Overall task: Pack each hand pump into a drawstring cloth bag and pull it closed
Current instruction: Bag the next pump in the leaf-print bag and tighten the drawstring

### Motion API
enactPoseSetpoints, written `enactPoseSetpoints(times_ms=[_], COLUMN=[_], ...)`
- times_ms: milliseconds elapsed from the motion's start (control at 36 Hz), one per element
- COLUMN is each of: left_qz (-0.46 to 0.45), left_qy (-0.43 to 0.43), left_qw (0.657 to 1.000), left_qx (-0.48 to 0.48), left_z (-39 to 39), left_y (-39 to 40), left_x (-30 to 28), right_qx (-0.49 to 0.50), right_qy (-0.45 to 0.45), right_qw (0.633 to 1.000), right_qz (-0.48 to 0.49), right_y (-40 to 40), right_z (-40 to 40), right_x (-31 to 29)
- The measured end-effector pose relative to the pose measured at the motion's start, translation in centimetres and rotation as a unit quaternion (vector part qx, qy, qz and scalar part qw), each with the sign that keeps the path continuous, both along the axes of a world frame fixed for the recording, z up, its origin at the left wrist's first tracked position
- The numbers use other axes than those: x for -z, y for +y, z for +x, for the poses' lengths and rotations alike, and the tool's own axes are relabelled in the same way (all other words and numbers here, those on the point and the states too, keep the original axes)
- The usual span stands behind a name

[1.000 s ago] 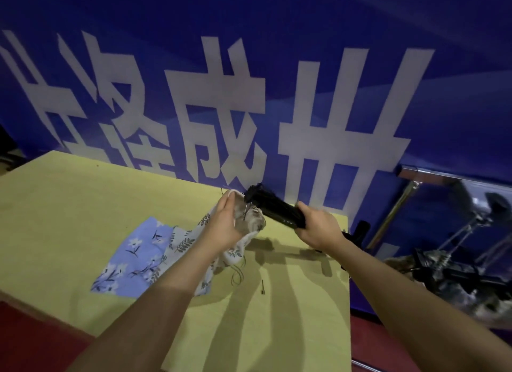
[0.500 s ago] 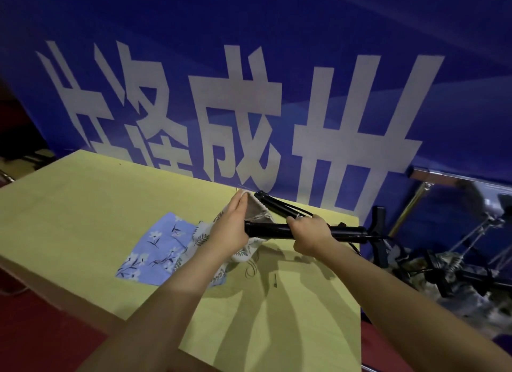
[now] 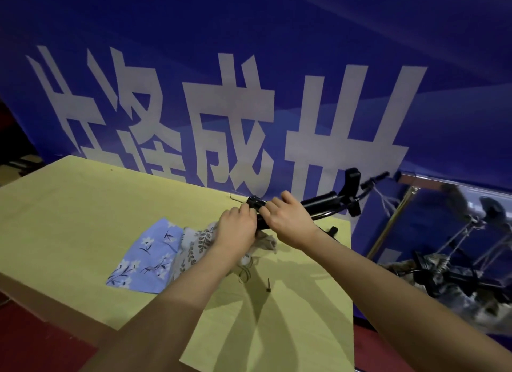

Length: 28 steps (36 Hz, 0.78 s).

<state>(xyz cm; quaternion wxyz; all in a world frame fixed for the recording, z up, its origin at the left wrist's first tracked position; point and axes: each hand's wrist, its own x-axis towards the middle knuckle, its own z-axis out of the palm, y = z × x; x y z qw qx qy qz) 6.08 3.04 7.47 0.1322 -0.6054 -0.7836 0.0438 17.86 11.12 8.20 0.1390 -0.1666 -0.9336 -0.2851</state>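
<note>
A black hand pump [image 3: 322, 201] hangs over the far right of the yellow table [image 3: 83, 219], its T-handle [image 3: 351, 190] pointing right past the table's edge. My right hand [image 3: 288, 219] grips the pump's barrel near its left end. My left hand [image 3: 238, 229] is closed right beside it, on the pump's end and the mouth of the white leaf-print cloth bag [image 3: 198, 245]. That bag lies crumpled under my hands, its drawstring [image 3: 245, 272] looped on the table. A blue flower-print bag [image 3: 146, 256] lies flat to its left.
A small dark pin or screw [image 3: 268, 285] lies on the table in front of my hands. A blue banner with large white characters [image 3: 249, 117] stands right behind the table. More black pumps and metal stands [image 3: 454, 266] are piled on the floor to the right.
The pump has swung so that its handle end points up and to the right. My left hand has moved from the bag's mouth up onto the pump's end, close against my right hand.
</note>
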Motion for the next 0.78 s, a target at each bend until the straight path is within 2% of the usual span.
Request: enactPoseSetpoints(times_ms=[56, 167, 250, 306, 361, 417, 583, 639, 722, 778], left_qz=[0.010, 0.029, 0.062, 0.084, 0.115, 0.137, 0.172, 0.181, 0.188, 0.193], left_qy=[0.003, -0.060, -0.094, -0.118, -0.132, -0.150, -0.187, -0.201, -0.216, -0.217], left_qw=[1.000, 0.997, 0.993, 0.989, 0.984, 0.978, 0.966, 0.962, 0.957, 0.956], left_qx=[-0.020, -0.028, -0.045, -0.042, -0.039, -0.037, -0.039, -0.037, -0.040, -0.047], left_z=[-0.4, -1.6, -2.6, -3.0, -3.3, -3.6, -4.4, -4.7, -5.0, -5.2], left_y=[0.1, 0.7, 0.5, 0.3, 0.1, -0.1, -1.2, -1.5, -2.0, -2.2], left_x=[-0.3, 0.0, -0.8, -1.0, -1.2, -1.4, -1.7, -1.7, -1.6, -1.6], right_qx=[-0.028, -0.054, -0.067, -0.020, 0.070, 0.125, 0.148, 0.136, 0.120, 0.109], right_qy=[0.056, 0.147, 0.190, 0.184, 0.145, 0.125, 0.228, 0.217, 0.194, 0.206], right_qw=[0.998, 0.987, 0.979, 0.972, 0.945, 0.901, 0.752, 0.734, 0.738, 0.727], right_qz=[0.026, 0.032, -0.034, -0.145, -0.283, -0.396, -0.600, -0.629, -0.635, -0.646], right_y=[0.4, 0.9, 0.6, 0.2, -0.1, 0.0, 0.7, 0.8, 0.4, 0.0], right_z=[0.1, 0.6, 1.0, 0.9, 0.4, -0.4, -3.2, -3.4, -3.8, -4.1], right_x=[0.2, -0.2, 0.7, 1.4, 2.0, 2.7, 2.8, 2.5, 2.4, 2.4])
